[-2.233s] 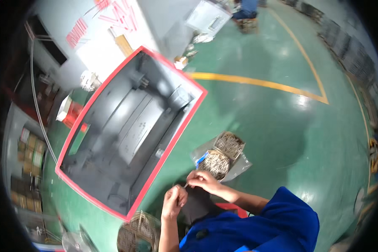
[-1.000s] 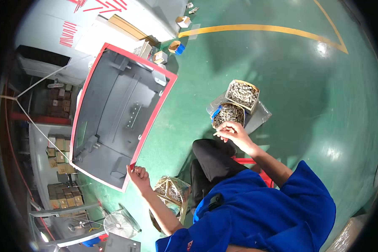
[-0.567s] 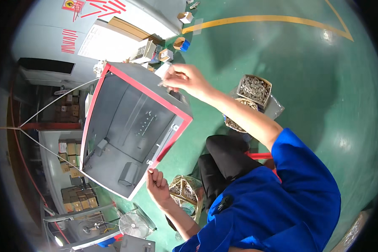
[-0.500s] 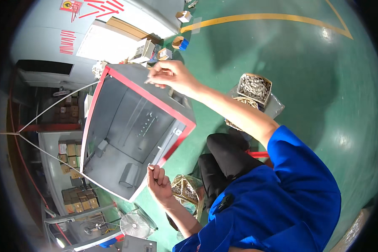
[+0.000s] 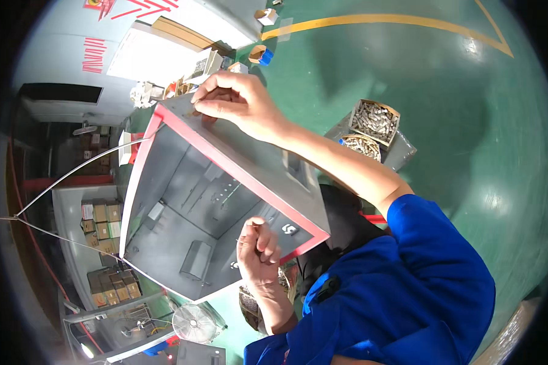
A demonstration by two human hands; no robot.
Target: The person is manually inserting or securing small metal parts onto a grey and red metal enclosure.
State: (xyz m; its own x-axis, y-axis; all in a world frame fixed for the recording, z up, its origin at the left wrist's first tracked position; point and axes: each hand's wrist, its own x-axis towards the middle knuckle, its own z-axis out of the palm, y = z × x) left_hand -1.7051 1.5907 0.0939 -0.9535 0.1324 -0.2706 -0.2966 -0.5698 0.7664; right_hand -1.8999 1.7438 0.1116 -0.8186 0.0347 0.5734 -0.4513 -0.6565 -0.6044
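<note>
1. Versus half a second ago: the right hand [image 5: 240,103] sits at the same far corner of the grey enclosure [image 5: 219,201], only a touch further left along the red rim [image 5: 225,163]. The enclosure's tilt looks unchanged.
2. Left hand [image 5: 259,249] is still at the near wall, same spot as before.
3. Versus a second ago: the right hand has come up from the boxes of parts to the far corner, and the enclosure stands more on edge.
4. Right hand state: fingers curled down, tips bunched and pressed onto the enclosure's outer top edge at the corner. Whether they pinch a small part, cannot tell.
5. Left hand state: fingers bent, closed loosely, thumb and forefinger together against the inner side of the near wall. What it pinches, if anything, cannot tell.
6. Enclosure position: on the green floor [image 5: 444,109], tipped, its open face toward the camera, between the person's knees and the grey machine [image 5: 73,73] behind.
7. Counts: one enclosure; two hands, both on it.
8. Two open boxes of small metal parts to the right: cardboard box [image 5: 376,118] and round-looking tray [image 5: 362,146], just beside each other, well apart from both hands.
9. One fan [image 5: 195,322] at lower left, one basket [image 5: 249,301] below the left wrist, mostly hidden.
</note>
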